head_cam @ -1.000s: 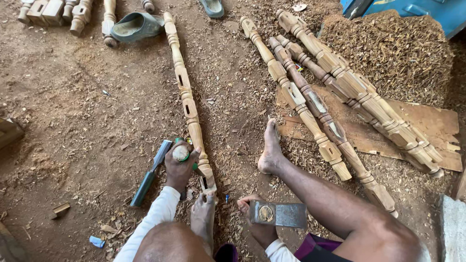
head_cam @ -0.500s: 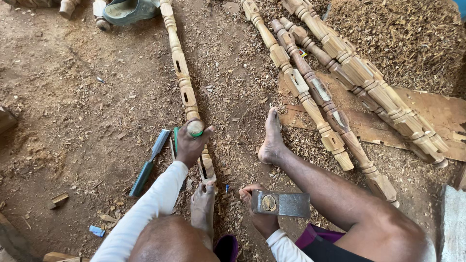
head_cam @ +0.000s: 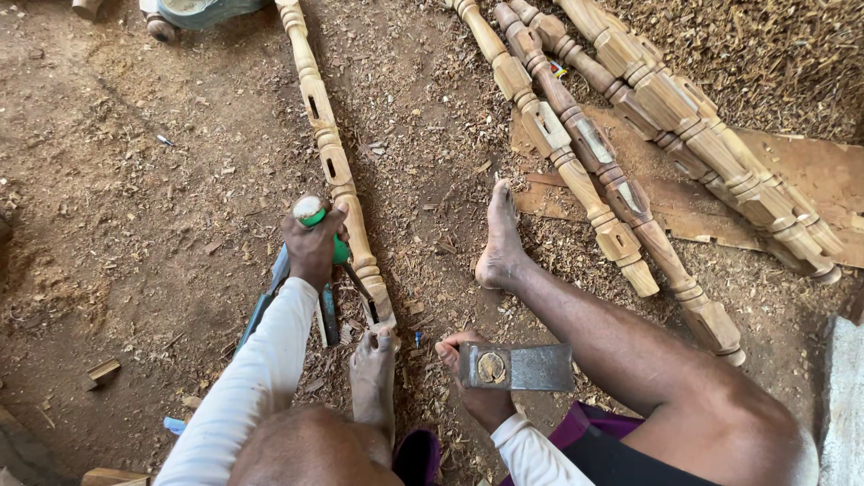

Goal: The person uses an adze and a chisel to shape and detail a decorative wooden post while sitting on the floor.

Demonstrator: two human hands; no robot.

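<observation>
Your left hand (head_cam: 312, 247) is wrapped around a green-handled chisel (head_cam: 315, 225) set beside the turned wooden post (head_cam: 337, 175) on the dirt floor (head_cam: 135, 198). Your right hand (head_cam: 472, 378) is clenched on a steel hammer (head_cam: 516, 367). More turned posts (head_cam: 630, 117) lie at two o'clock.

We see pale tan wood on the turned post (head_cam: 337, 171), ringed with lathe-cut bands and darker rectangular slots. The chisel handle (head_cam: 322, 225) in our left hand (head_cam: 312, 252) is bright green with a pale cap. Our sleeves (head_cam: 261, 378) are white. The hammer head (head_cam: 515, 367) in our right hand (head_cam: 472, 382) is grey steel with a brownish round face. The stacked posts (head_cam: 630, 126) are tan, some reddish-brown. The ground (head_cam: 135, 207) is brown, flecked with pale shavings. The garment (head_cam: 594, 423) looks purple, perhaps over black.
</observation>
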